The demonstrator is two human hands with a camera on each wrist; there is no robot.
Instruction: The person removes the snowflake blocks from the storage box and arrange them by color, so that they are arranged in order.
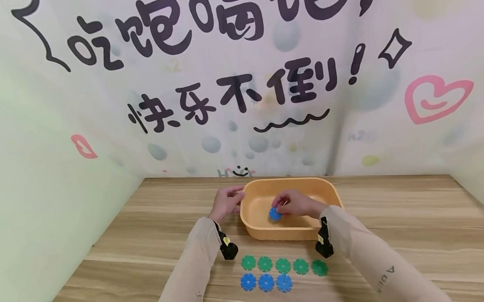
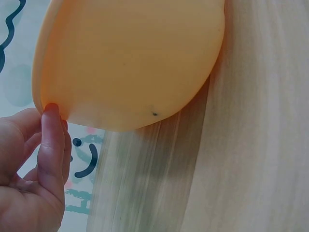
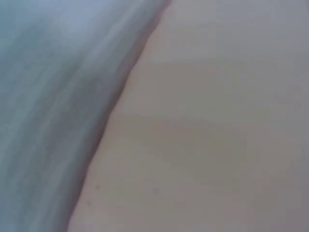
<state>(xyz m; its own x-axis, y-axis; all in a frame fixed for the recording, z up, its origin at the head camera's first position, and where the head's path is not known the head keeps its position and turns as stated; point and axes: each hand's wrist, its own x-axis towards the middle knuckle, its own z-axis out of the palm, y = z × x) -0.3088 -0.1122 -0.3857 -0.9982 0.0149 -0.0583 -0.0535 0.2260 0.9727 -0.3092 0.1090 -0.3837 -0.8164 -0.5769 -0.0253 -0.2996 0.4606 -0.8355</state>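
An orange plastic basin (image 1: 268, 235) stands at the back of the wooden table. My left hand (image 1: 227, 202) grips its left end; in the left wrist view, the fingers and thumb of the left hand (image 2: 36, 159) pinch the basin wall (image 2: 130, 63) near the rim. Over the inside of the basin, my right hand (image 1: 297, 203) pinches a blue notched snowflake disc (image 1: 275, 214) between thumb and fingers. In front of the basin lie a row of several green snowflake discs (image 1: 283, 266) and, nearer me, a row of three blue snowflake discs (image 1: 266, 282).
Behind the table (image 1: 120, 264) hangs a white printed cloth (image 1: 233, 151) with black lettering. Black wrist devices (image 1: 229, 249) sit at both sleeve cuffs. The right wrist view is blurred, filled by a pale surface (image 3: 203, 121) and something grey.
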